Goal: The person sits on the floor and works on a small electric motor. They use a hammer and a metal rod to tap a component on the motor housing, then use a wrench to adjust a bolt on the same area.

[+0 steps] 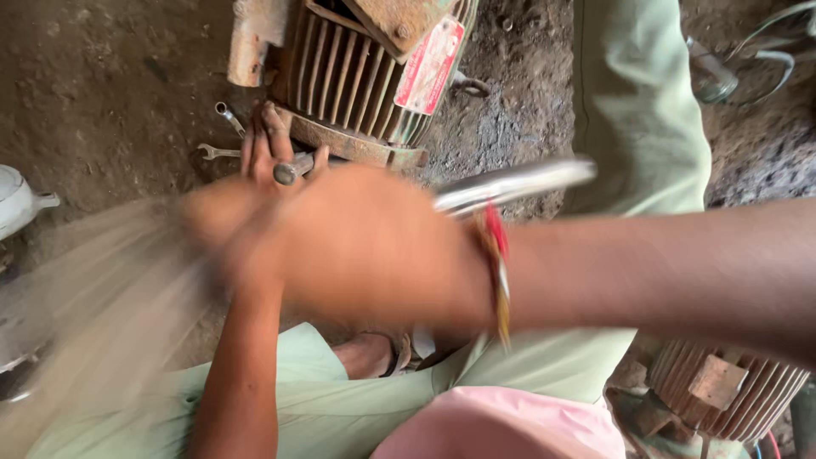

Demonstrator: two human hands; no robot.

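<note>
**Left hand on a socket tool at the motor's foot, right hand blurred mid-swing**

Head view: the left hand (274,157) reaches forward to the base of a rusty, ribbed cast-iron electric motor (357,81) lying on the dark earthen floor (102,85). Its fingers are closed around a short grey metal socket tool (287,172), whose round end faces the camera and sits right against the motor's rusted mounting foot (357,146). Just beyond the fingertips lie two small steel spanners (223,136) on the floor, close to the hand but apart from it.

The right hand (357,246) crosses the frame nearer the camera than the left, heavily smeared by motion. A red and yellow thread band (497,263) circles its wrist. A long shiny metal bar (510,183) shows just above that wrist; it may be gripped by this hand, but the blur hides the fingers, so I cannot tell whether the hand is open or closed.

Below both hands are the person's pale green trousers (646,110) and a pink shirt (501,425). To the right of the right forearm, a second ribbed motor housing (731,391) sits at the frame edge.

Judging by the grip, the step in hand looks like working a fastener at the motor's foot. The next move calls for keeping the socket seated squarely while the other hand brings force to it.
</note>
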